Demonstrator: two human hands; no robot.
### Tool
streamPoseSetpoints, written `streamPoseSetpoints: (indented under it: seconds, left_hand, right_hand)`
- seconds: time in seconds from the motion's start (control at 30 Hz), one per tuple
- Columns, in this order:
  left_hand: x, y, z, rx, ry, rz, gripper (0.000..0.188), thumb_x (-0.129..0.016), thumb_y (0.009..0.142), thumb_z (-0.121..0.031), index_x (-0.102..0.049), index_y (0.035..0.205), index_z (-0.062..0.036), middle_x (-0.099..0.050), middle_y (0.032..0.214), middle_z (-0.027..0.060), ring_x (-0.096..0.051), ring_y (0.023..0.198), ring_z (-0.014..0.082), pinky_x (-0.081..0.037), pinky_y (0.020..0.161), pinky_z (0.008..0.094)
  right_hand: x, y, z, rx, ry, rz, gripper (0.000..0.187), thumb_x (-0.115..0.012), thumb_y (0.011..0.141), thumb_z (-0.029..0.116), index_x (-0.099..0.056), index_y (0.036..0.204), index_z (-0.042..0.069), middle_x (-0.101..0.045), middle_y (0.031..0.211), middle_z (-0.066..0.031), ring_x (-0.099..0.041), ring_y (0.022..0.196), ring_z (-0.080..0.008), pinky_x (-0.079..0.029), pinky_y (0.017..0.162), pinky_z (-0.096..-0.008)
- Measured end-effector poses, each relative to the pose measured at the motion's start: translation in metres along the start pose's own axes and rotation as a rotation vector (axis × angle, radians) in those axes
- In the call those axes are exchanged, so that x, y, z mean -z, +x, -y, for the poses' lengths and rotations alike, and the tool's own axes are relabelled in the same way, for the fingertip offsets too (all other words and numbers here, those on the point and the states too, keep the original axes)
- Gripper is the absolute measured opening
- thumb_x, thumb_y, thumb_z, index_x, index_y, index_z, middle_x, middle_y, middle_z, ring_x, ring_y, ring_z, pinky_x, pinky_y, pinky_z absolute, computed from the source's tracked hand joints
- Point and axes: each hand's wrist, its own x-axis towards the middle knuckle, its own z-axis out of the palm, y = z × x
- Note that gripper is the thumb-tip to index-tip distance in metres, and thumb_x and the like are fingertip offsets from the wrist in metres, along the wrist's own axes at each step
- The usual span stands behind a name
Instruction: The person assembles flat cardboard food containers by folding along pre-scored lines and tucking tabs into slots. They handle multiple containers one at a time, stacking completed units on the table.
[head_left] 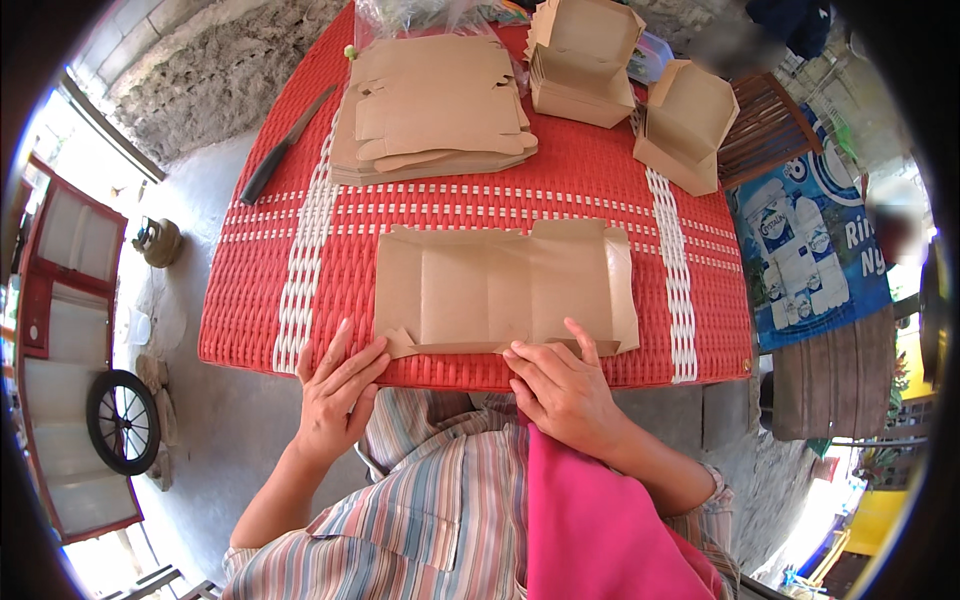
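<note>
A brown cardboard box blank (510, 285) lies unfolded in front of me on the red and white woven table (250, 320), its near edge flap bent upward. At the blank's near left corner, beside a small tab, rests my left hand (340, 388), its fingers spread. My right hand (565, 385) touches the near flap right of the middle, fingertips on the cardboard and some fingers stretched out. Neither hand grasps anything.
Beyond the blank is a stack of flat box blanks (435, 100), with a dark-handled knife (285, 150) to its left. Folded open boxes (583, 65) are nested at the back, and another folded box (688, 125) stands to their right. A wooden chair (768, 130) is beyond the table's right side.
</note>
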Motion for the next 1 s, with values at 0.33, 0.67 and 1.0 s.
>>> streamPoseSetpoints:
  seconds: [0.33,0.67,1.0]
  left_hand:
    - [0.002,0.002,-0.009,0.18,-0.134,-0.251,0.029,-0.058,0.088,-0.002,-0.069,0.115,0.0001,-0.066,0.125,0.0125,-0.051,0.131,0.0338,-0.026,0.114,0.0461]
    - [0.039,0.107,-0.054,-0.117,-0.279,0.274,0.036,-0.074,0.081,-0.01,-0.066,0.114,-0.002,-0.068,0.097,0.0148,-0.067,0.085,0.0303,-0.054,0.077,0.0406]
    - [0.074,0.152,-0.09,0.112,-0.736,-0.646,0.014,-0.054,0.101,-0.008,-0.064,0.099,0.0021,-0.064,0.083,0.0022,-0.058,0.074,0.0084,-0.047,0.067,0.0254]
  right_hand:
    - [0.002,0.019,0.005,-0.158,0.192,-0.047,0.046,-0.069,0.087,0.016,-0.055,0.13,0.006,-0.059,0.092,-0.0026,-0.059,0.087,-0.0192,-0.033,0.11,-0.0493]
    - [0.02,0.041,0.004,0.026,-0.08,-0.022,0.019,-0.064,0.084,0.013,-0.067,0.103,0.013,-0.055,0.095,-0.0007,-0.057,0.1,-0.0167,-0.03,0.109,-0.0487]
    - [0.069,0.09,-0.022,0.228,0.139,-0.608,0.049,-0.075,0.081,0.017,-0.061,0.127,0.008,-0.059,0.109,-0.0092,-0.058,0.099,-0.0257,-0.044,0.091,-0.0414]
